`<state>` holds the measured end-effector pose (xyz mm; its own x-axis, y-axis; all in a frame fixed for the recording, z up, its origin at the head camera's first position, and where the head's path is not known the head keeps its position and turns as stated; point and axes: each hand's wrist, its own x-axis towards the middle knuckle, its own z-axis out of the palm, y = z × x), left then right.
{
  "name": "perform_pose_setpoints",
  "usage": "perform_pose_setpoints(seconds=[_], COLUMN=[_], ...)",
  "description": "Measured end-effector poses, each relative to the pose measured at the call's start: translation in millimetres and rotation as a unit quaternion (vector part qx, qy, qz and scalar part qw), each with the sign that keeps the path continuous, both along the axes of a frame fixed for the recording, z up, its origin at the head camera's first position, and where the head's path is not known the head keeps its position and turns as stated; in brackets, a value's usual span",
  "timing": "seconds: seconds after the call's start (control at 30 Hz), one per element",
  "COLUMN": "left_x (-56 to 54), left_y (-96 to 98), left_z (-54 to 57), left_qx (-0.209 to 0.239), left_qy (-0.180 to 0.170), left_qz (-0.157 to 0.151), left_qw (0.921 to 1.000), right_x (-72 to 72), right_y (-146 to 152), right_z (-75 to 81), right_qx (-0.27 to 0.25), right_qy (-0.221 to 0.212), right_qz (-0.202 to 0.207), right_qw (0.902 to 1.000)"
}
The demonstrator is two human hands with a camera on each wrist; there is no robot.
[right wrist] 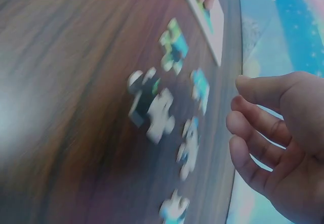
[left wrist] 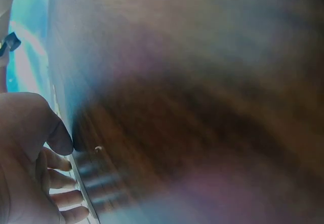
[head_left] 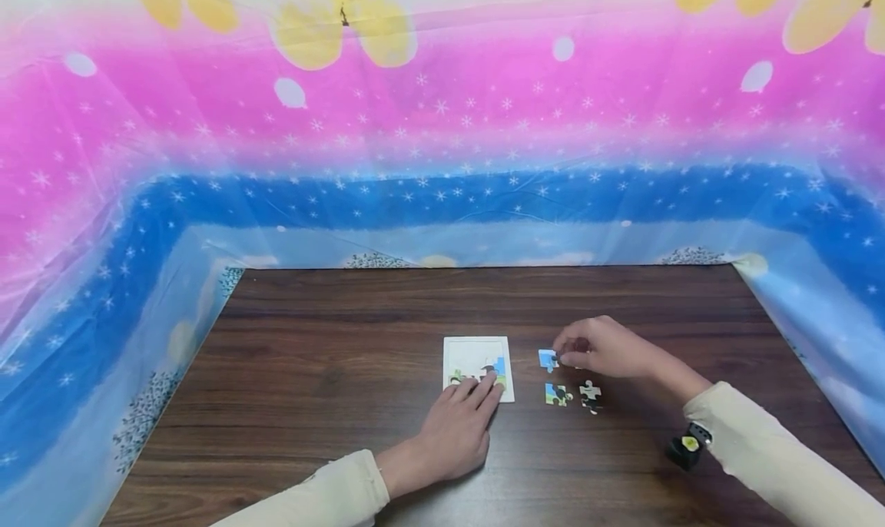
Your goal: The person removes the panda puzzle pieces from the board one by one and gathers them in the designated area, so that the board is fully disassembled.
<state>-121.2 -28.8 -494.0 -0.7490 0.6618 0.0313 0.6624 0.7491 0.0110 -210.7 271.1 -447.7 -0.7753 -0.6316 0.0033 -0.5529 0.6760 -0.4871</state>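
My left hand (head_left: pixel 452 427) lies with its fingers on the lower part of a white-framed jigsaw board (head_left: pixel 477 343). A few picture pieces in blue, green and black sit inside the frame, partly hidden by the fingers; the upper part shows bare white. In the left wrist view the fingers (left wrist: pixel 66 198) reach over the board's edge. My right hand (head_left: pixel 604 348) hovers over loose jigsaw pieces, fingers loosely bent, nothing visible between them in the right wrist view. Closest to its fingertips is a blue piece (head_left: pixel 548 359). A green-and-blue piece (head_left: pixel 555 394) and a black-and-white piece (head_left: pixel 590 395) lie nearer me.
Another loose piece (right wrist: pixel 174 211) lies farther along the row in the right wrist view. Everything rests on a dark wood table (head_left: pixel 332 335). A patterned pink and blue cloth (head_left: pixel 442 150) stands around the table's back and sides. A dark wrist device (head_left: pixel 684 449) hangs at the right sleeve.
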Motion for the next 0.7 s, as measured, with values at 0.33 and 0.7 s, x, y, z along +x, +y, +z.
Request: perform_pose_setpoints(seconds=[0.33,0.7], left_x=[3.1,3.7], left_y=[-1.6,-6.4], left_z=[-3.4,1.5], left_qx=[0.016,-0.006], left_qy=[0.012,0.0], left_qz=[0.001,-0.005], left_qw=[0.9998,1.0], right_x=[-12.2,-23.8], right_y=[-60,-89], right_z=[-4.8,-17.8], right_qx=[-0.008,-0.011], right_qy=[-0.011,0.004], right_qz=[0.037,0.055], right_qw=[0.9992,0.9984])
